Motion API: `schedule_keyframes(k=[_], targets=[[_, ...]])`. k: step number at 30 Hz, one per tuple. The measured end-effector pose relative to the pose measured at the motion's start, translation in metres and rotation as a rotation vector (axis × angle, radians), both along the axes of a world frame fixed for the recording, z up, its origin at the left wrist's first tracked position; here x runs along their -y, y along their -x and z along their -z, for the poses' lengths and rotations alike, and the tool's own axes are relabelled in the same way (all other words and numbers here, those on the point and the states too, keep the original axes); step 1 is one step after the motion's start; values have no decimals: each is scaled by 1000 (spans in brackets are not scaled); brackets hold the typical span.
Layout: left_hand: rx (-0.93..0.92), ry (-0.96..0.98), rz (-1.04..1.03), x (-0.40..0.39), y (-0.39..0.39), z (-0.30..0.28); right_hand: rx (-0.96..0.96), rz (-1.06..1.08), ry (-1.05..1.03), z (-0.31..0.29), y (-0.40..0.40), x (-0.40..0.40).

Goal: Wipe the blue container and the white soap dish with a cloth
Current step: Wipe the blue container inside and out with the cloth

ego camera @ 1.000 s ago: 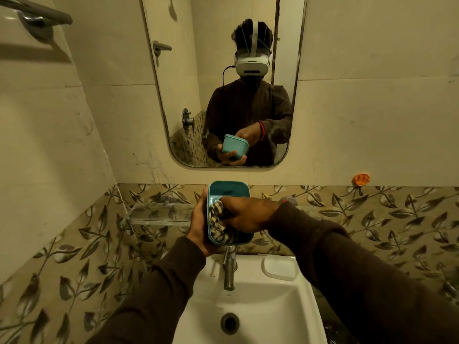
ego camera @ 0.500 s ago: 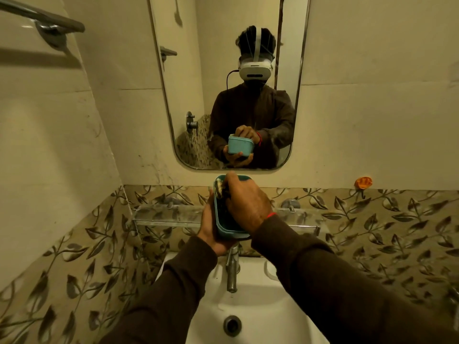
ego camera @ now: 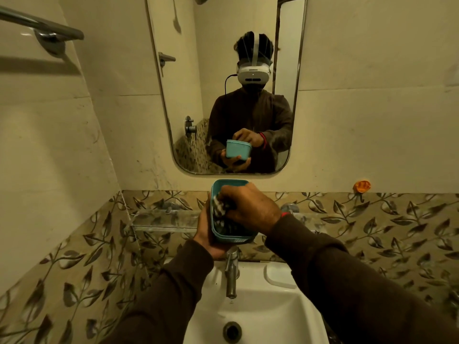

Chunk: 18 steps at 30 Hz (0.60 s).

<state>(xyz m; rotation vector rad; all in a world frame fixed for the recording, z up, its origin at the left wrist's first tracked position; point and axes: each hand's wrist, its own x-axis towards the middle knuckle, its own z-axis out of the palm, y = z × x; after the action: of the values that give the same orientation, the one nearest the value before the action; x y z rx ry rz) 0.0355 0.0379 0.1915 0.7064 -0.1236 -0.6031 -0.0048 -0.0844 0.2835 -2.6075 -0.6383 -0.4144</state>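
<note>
Blue container (ego camera: 232, 235) held above the tap (ego camera: 231, 274), opening tilted toward the camera. Left hand (ego camera: 207, 234) wrapped around its left wall and base, gripping firmly. Right hand (ego camera: 250, 207) plunged into the opening, fingers clenched on the checked cloth (ego camera: 219, 209), pressed against the inner left wall. White soap dish (ego camera: 279, 275) resting on the sink (ego camera: 270, 316) ledge, just right of the tap, untouched. Mirror (ego camera: 223, 83) mounted above the tap, reflecting the same grasp.
</note>
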Motion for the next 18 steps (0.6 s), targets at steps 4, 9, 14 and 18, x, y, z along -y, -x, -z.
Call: schedule_keyframes(k=[4,9,14,18], targets=[[-6,-1,-54,11,1,-14,176,157,33,-7,-10,0],[72,-26,-125,11,-8,-25,386,139,271,-5,-15,-1],[119,-63,-125,9,-13,-23,386,182,485,-8,-17,2],[115,-102,-120,7,-15,-21,253,179,616,-8,-12,3]])
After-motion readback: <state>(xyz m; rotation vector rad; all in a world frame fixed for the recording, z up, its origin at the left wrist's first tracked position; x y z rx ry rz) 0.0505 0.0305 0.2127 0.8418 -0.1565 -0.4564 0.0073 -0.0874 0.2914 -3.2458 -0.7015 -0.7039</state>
